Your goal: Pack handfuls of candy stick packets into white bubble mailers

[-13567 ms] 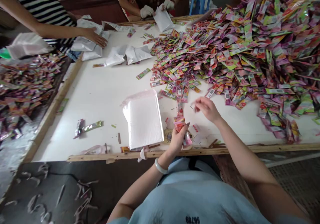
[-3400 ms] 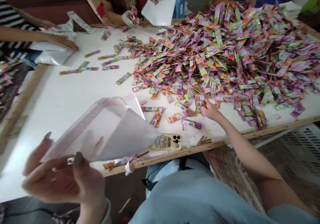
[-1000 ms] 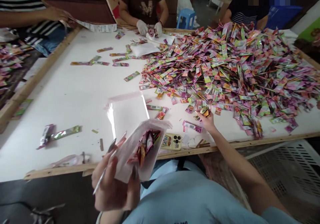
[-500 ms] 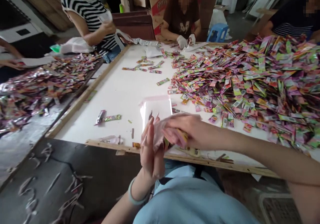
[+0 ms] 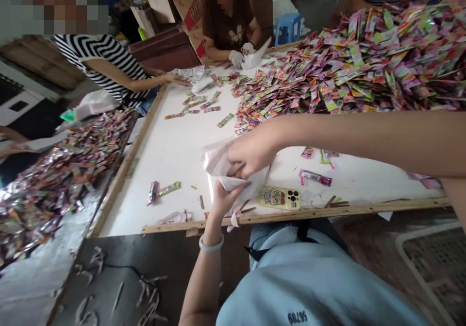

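A clear plastic bag (image 5: 218,157) with a pinkish edge is spread open near the table's front edge. My left hand (image 5: 224,200) grips its lower rim between thumb and fingers. My right hand (image 5: 251,153) reaches in at the bag's mouth, its fingers curled; what they hold, if anything, is hidden. A phone in a yellow cartoon case (image 5: 279,198) lies right of the bag. Beyond it is a purple packet (image 5: 315,177). Two more small packets (image 5: 163,191) lie left of the bag.
A large heap of colourful packets (image 5: 349,73) covers the back right of the white table (image 5: 153,156). Across the table, a person in white gloves (image 5: 237,58) handles a white bag. Someone in a striped top (image 5: 105,68) stands back left. Another heap (image 5: 73,170) lies left.
My right hand has moved into the mouth of the bag, which is now opened wide. The phone is uncovered. The view has shifted, and the striped-top person's arm has lowered to the table.
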Tool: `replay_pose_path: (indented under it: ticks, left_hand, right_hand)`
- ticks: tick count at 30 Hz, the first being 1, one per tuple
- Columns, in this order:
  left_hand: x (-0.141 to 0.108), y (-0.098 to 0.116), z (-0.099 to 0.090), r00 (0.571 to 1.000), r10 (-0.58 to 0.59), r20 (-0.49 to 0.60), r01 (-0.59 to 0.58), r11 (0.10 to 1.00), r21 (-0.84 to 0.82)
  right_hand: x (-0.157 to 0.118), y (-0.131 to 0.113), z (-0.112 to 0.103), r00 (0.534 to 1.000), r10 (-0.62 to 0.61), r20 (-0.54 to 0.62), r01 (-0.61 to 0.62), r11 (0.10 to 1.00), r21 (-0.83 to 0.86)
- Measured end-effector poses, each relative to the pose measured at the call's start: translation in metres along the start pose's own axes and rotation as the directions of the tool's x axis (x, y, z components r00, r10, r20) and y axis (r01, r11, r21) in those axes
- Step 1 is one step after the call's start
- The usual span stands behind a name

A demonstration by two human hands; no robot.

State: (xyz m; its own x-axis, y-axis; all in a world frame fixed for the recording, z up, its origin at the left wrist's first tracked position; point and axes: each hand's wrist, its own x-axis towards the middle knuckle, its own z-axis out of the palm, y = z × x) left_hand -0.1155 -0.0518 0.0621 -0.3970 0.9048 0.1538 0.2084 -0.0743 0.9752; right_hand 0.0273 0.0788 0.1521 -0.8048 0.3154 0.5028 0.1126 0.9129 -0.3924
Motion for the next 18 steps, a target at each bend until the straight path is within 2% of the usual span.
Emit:
replay_pose_path:
  ticks: [1, 3, 5, 6, 8, 10, 12, 15, 18]
  left_hand:
    - [0.004, -0.003, 0.002, 0.998, -0.049, -0.045, 0.047, 0.998, -0.039]
    - [0.012, -0.004, 0.008, 0.981, -0.092, -0.169, 0.066, 0.986, -0.154]
    - [0.017, 0.0, 0.015, 0.961, -0.144, -0.237, 0.069, 0.952, -0.298]
    - [0.019, 0.004, 0.018, 0.957, -0.179, -0.228, 0.087, 0.929, -0.36]
    - [0.02, 0.01, 0.022, 0.955, -0.242, -0.173, 0.145, 0.886, -0.44]
    - [0.02, 0.013, 0.025, 0.954, -0.27, -0.134, 0.188, 0.881, -0.434]
    - [0.018, 0.013, 0.027, 0.957, -0.267, -0.114, 0.208, 0.904, -0.374]
    - [0.013, 0.012, 0.028, 0.961, -0.271, -0.053, 0.237, 0.908, -0.346]
    - [0.005, 0.016, 0.028, 0.961, -0.275, 0.035, 0.27, 0.904, -0.332]
  right_hand:
    - [0.002, 0.005, -0.02, 1.0, -0.02, 0.01, 0.02, 0.999, 0.041]
    - [-0.002, 0.013, -0.051, 0.997, 0.033, -0.075, -0.023, 0.991, 0.129]
    - [-0.017, 0.021, -0.059, 0.973, 0.166, -0.159, -0.117, 0.952, 0.281]
    - [-0.028, 0.025, -0.053, 0.959, 0.242, -0.146, -0.169, 0.905, 0.39]
    - [-0.051, 0.033, -0.026, 0.92, 0.39, -0.025, -0.297, 0.738, 0.605]
    - [-0.07, 0.039, 0.003, 0.852, 0.519, 0.069, -0.396, 0.553, 0.733]
    - [-0.081, 0.041, 0.021, 0.792, 0.601, 0.108, -0.422, 0.41, 0.808]
    - [-0.092, 0.04, 0.021, 0.755, 0.637, 0.153, -0.412, 0.281, 0.867]
    - [-0.102, 0.033, 0.012, 0.751, 0.639, 0.166, -0.405, 0.249, 0.88]
